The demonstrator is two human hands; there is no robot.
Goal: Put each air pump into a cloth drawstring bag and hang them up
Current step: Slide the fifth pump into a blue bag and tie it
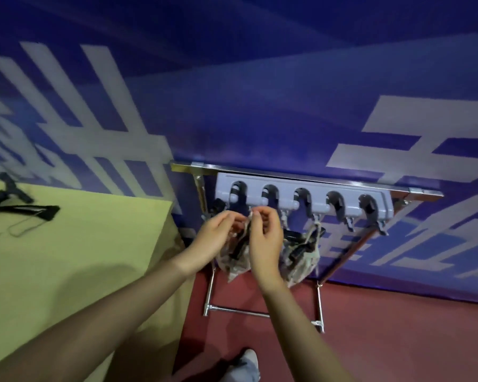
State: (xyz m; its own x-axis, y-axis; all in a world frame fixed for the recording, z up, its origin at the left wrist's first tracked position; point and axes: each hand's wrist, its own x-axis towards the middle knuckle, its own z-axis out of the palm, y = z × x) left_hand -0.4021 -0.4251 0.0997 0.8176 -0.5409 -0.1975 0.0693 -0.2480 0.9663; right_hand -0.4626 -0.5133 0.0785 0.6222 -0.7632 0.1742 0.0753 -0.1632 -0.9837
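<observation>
A grey hook rack (301,193) with several clips and small hooks is fixed on a metal stand against the blue wall. My left hand (218,238) and my right hand (265,238) both pinch the drawstring of a pale patterned cloth bag (236,261) just under the rack's left hooks. A black pump part shows inside that bag. To its right a second cloth bag (301,257) with a black air pump (297,241) in it hangs from a hook. Two more black air pumps (14,205) lie on the yellow-green table at the far left.
The yellow-green table (75,266) fills the left side, its corner close to the stand. The stand's metal legs (319,307) rest on a red floor. My shoe (246,365) shows at the bottom. A loose cord (22,230) lies on the table.
</observation>
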